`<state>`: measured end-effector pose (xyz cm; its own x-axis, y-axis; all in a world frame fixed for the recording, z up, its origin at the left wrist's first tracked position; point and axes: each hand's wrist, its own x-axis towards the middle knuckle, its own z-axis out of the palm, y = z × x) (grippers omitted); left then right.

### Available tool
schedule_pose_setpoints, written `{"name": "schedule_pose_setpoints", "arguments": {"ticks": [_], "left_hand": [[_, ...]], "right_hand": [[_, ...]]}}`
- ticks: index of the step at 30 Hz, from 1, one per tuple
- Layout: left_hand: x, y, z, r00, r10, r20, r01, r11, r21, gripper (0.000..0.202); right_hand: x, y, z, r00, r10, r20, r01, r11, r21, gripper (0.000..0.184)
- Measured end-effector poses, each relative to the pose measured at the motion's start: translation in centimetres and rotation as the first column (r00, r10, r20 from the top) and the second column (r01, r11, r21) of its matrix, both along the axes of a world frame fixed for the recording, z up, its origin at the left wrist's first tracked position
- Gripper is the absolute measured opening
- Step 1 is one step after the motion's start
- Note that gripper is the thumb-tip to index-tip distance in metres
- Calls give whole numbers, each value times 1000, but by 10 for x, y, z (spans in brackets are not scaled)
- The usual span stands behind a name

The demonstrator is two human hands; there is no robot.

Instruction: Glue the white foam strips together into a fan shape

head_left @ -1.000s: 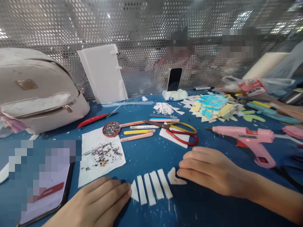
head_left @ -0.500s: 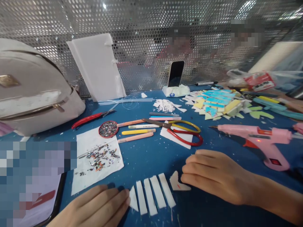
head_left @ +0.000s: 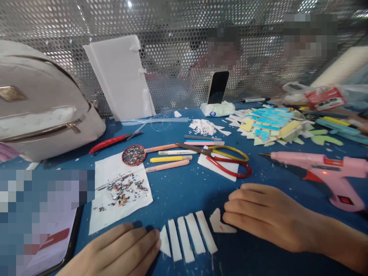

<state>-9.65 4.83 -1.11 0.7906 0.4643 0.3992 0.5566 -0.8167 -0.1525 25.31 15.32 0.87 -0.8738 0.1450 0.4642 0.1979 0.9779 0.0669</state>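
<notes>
My left hand (head_left: 123,245) lies flat, fingers stretched out and side by side. Its fingertips touch the left edge of a white triangular foam piece (head_left: 165,241). To the right of that triangle several white strips (head_left: 185,239) lie side by side, slightly slanted. A V-shaped white piece (head_left: 220,222) with a small red mark ends the row. My right hand (head_left: 264,214) rests on the table with fingers curled, knuckles against the right side of the V-shaped piece. Its thumb and fingertips are hidden, so what they may hold cannot be seen.
Scissors (head_left: 211,151), markers (head_left: 171,158) and a round red dish of beads (head_left: 133,155) lie ahead. A pink glue gun (head_left: 324,165), its light lit, lies right. Foam scraps (head_left: 270,124) are piled behind. A phone (head_left: 54,230) and backpack (head_left: 46,103) stand left.
The view has shifted slightly, so the things on the table appear a little further right. Both hands stay in nearly the same place beside the row of pieces.
</notes>
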Motion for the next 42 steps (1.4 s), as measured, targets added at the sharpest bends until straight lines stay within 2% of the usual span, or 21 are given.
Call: {"name": "schedule_pose_setpoints", "arguments": {"ticks": [5, 12, 28, 35, 42], "left_hand": [[2, 1, 3, 1000, -15, -11, 16, 999, 30, 41], [2, -4, 4, 999, -6, -53, 6, 1000, -3, 38], [3, -4, 9, 999, 14, -36, -14, 1000, 9, 37], [3, -7, 6, 999, 45, -27, -45, 999, 15, 36], [6, -5, 14, 1000, 19, -8, -19, 998, 60, 38]], "right_hand": [[-5, 1, 9, 1000, 10, 19, -11, 998, 62, 41], [2, -1, 7, 999, 12, 35, -17, 992, 123, 37], [3, -2, 6, 996, 14, 86, -23, 995, 99, 38], [0, -2, 7, 997, 18, 75, -24, 997, 74, 38], [0, -2, 9, 998, 22, 59, -26, 997, 66, 37]]}}
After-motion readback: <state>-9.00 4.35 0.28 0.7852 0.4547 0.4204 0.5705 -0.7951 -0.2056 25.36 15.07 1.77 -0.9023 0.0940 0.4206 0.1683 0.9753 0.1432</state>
